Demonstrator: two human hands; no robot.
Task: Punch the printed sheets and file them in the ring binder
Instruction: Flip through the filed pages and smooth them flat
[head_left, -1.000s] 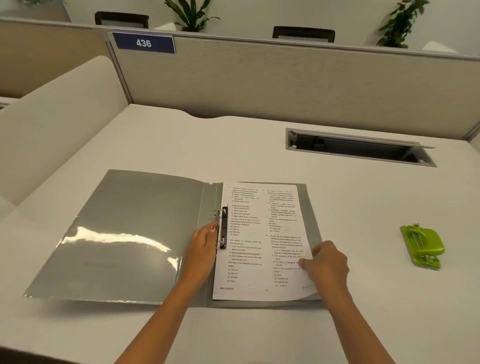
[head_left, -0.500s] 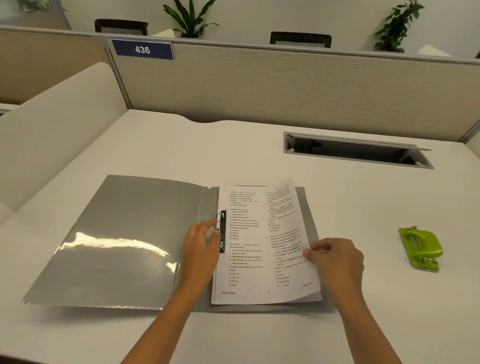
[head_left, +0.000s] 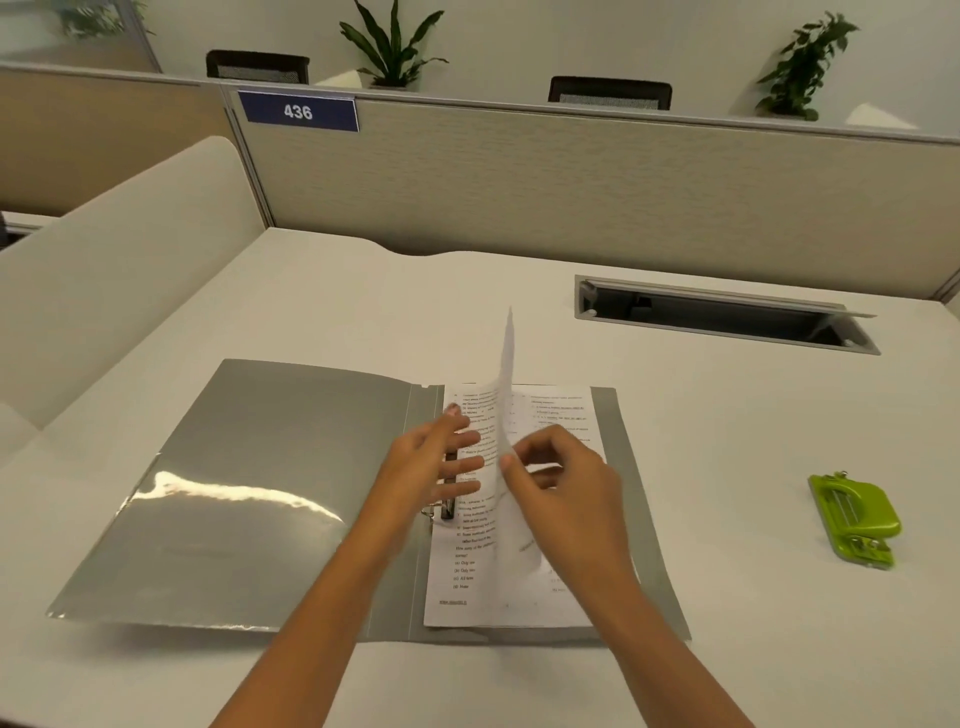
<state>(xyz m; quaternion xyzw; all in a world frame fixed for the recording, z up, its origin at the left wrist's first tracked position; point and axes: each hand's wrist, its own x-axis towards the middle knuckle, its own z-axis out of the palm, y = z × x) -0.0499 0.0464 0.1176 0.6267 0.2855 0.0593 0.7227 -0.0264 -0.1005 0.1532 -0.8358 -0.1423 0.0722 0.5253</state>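
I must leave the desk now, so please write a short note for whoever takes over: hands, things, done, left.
Left hand: open, fingers straight over the rings.
Right hand: pinches the top sheet, raised on edge.
Ring binder open; printed sheets in its right half; hole punch apart, right.
Done: sheets at the rings; threaded or not, unclear.
Left: probably settle top sheet, close binder.

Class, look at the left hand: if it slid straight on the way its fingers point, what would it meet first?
Most likely the lifted sheet, which the right hand pinches just beyond the left hand; depth is unclear.
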